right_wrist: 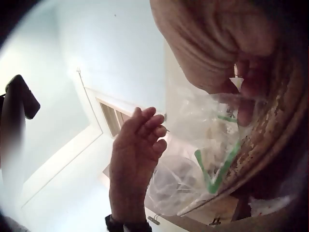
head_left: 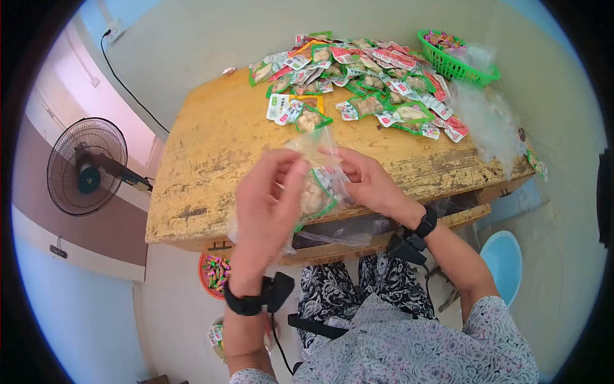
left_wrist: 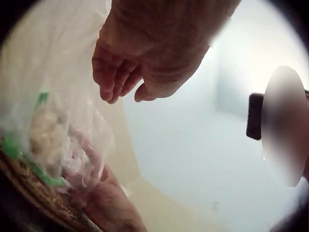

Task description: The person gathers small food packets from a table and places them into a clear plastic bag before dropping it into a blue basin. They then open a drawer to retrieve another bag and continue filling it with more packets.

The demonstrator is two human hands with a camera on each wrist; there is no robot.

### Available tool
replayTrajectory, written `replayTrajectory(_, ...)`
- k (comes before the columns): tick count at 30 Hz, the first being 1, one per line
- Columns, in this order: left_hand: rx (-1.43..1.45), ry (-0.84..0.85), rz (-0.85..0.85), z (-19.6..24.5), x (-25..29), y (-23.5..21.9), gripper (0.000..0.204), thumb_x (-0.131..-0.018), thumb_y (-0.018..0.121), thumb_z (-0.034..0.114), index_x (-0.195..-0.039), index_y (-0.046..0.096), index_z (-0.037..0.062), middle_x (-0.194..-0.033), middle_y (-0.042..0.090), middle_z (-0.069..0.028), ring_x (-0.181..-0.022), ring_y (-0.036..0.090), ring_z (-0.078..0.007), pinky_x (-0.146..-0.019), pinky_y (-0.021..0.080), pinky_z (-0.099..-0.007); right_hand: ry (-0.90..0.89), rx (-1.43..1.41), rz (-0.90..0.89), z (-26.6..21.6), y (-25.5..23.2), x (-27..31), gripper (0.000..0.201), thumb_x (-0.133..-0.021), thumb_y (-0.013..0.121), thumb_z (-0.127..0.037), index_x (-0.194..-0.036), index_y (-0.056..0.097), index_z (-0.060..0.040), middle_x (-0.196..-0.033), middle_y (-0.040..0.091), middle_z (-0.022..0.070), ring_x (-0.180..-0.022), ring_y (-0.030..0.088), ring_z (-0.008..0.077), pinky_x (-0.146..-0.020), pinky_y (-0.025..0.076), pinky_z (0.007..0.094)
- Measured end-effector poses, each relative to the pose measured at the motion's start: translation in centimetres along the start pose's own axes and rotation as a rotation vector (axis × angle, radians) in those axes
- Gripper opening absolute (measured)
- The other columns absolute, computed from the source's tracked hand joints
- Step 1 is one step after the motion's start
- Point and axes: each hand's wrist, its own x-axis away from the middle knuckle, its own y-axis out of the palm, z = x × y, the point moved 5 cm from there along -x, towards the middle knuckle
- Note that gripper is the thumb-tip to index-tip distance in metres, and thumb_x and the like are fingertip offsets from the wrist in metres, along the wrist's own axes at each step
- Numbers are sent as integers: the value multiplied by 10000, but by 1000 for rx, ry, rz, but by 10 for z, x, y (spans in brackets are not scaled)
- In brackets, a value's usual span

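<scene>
Over the table's front edge, my right hand [head_left: 377, 182] holds a clear plastic bag [head_left: 323, 142] by its side, the thumb and fingers bent around the film. Inside the bag is a green-edged snack packet [head_left: 313, 197] with pale, lumpy pieces showing through. My left hand [head_left: 272, 195] is raised at the bag's left side, its fingers loosely bent. In the right wrist view, the left hand [right_wrist: 135, 162] appears apart from the packet, with nothing between its fingers. The right hand [right_wrist: 217, 43] pinches the bag there, fingertips partly hidden behind the film.
A heap of snack packets [head_left: 371, 67] covers the back of the worn wooden table [head_left: 211, 147]. A green basket [head_left: 448, 64] and loose clear bags [head_left: 489, 128] lie at right. An open drawer [head_left: 460, 217] is below. A fan [head_left: 86, 166] stands left, a blue basin [head_left: 502, 265] right.
</scene>
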Motion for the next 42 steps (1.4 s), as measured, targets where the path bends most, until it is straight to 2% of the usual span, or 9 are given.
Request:
replayTrajectory(7,-512,95,-85,-65,-39,-32,393,-939,737,268,-1182,689,-37,-955,719,-117,-913,658,-160,-758,533,-306,-31,81,44,-5,-4,7,460,-920,555,95,-1355,450,-12,-1212,691,123,-1089,656,152,-896,535,294)
replayTrajectory(13,-10,-277,-506,-81,-53,-23,311,-915,753,191,-1121,712,-39,-1002,723,-33,-940,649,-120,-871,523,-288,-74,134,50,-11,-9,6,424,-930,582,71,-1326,456,-12,-1204,689,125,-1094,651,142,-893,530,293)
replayTrajectory(19,31,-75,-532,-68,-79,5,178,-923,728,136,-1040,708,4,-974,712,-2,-941,637,-80,-873,515,-279,-43,-69,-174,-15,8,0,409,-948,627,28,-1335,517,-43,-1173,692,95,-1056,657,141,-881,540,296)
replayTrajectory(22,-23,-33,-602,-61,-83,21,192,-927,722,131,-1077,704,14,-1003,716,-23,-965,646,-105,-862,517,-301,45,164,-279,-16,0,1,339,-949,633,23,-1279,586,-41,-1099,699,71,-934,679,138,-804,571,295)
replayTrajectory(28,-510,348,44,-40,-72,-2,350,-909,716,194,-1207,648,24,-1111,674,-192,-1022,647,-359,-897,515,-447,120,-15,73,-17,-25,2,303,-957,629,8,-1257,606,-32,-984,684,53,-748,663,111,-600,562,263)
replayTrajectory(34,-526,551,-8,-7,-25,18,496,-880,762,261,-1269,606,-4,-1182,624,-216,-1062,613,-383,-895,502,-470,246,345,-193,-24,1,2,502,-973,608,-49,-1458,479,-43,-995,690,91,-777,671,140,-657,561,299)
replayTrajectory(36,-527,591,4,-5,-6,31,566,-836,804,280,-1284,593,5,-1176,605,-216,-1065,598,-380,-880,501,-468,-40,489,-204,-17,-2,0,563,-964,591,-44,-1505,436,-76,-968,688,102,-826,670,162,-708,556,336)
replayTrajectory(40,-480,421,31,-7,20,36,584,-814,842,270,-1280,609,9,-1083,611,-186,-1041,606,-367,-882,520,-430,50,575,-196,-27,-8,3,580,-917,575,-25,-1481,509,-143,-974,672,143,-892,668,257,-771,535,394)
replayTrajectory(42,-449,372,10,-16,26,43,542,-817,837,253,-1252,616,14,-1079,613,-172,-1008,617,-345,-858,522,-421,-188,709,-112,-18,-6,-2,496,-907,610,-66,-1395,592,-151,-983,670,143,-868,665,291,-742,531,398)
